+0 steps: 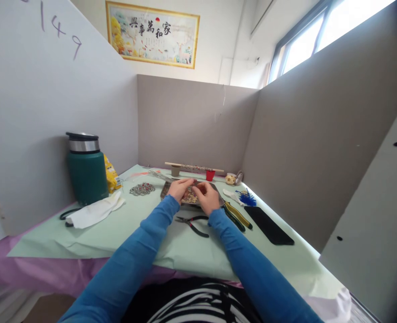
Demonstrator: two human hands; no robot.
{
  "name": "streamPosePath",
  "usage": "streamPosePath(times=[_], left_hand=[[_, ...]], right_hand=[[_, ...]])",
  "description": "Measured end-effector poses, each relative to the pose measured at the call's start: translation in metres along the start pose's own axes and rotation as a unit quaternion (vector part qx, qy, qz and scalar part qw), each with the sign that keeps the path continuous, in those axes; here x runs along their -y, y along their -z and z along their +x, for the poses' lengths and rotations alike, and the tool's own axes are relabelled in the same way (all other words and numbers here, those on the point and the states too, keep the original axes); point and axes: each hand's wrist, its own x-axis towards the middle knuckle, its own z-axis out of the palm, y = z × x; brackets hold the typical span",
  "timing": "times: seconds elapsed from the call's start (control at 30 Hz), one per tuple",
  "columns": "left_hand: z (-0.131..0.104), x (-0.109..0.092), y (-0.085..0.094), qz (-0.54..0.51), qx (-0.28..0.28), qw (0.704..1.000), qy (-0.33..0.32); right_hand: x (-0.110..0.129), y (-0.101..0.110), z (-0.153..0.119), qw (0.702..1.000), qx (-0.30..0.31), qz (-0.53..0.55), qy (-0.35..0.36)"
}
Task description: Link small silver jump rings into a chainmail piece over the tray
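Note:
Both hands are close together over a shallow tray (165, 192) of small gold-coloured pieces (192, 196). The fingers of my left hand (181, 189) are bent together at the tray's left part, and what they hold is too small to name. My right hand (207, 196) is closed in a pinch just to the right, its fingertips toward the left hand; anything in it is too small to make out. Black-handled pliers (193, 223) lie below the hands. Pliers with yellow-green handles (239, 215) rest beside my right wrist.
A green bottle (87, 175), a white cloth (96, 211) and a chain pile (142, 189) are on the left. Behind the tray, a beaded stick (194, 167) spans two small cups. A black phone-like slab (269, 225) and blue tassel (247, 197) lie right. Partitions surround the table.

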Motion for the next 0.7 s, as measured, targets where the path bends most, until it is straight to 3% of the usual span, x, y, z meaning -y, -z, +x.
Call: streamPosePath(times=[0.17, 0.37, 0.6, 0.7], left_hand=[[0.0, 0.001, -0.003, 0.011, -0.007, 1.0, 0.009], [-0.001, -0.003, -0.003, 0.028, -0.024, 0.999, 0.008], [-0.003, -0.003, -0.005, 0.06, -0.038, 0.997, 0.008], [-0.003, -0.002, -0.005, 0.053, -0.028, 0.998, -0.007]], right_hand=[[0.005, -0.005, -0.005, 0.998, 0.018, -0.059, 0.02], [0.01, -0.006, -0.005, 0.996, 0.072, 0.028, -0.047], [0.01, -0.009, -0.004, 0.998, 0.011, -0.055, -0.01], [0.011, -0.01, -0.003, 0.999, 0.007, 0.012, -0.044]])
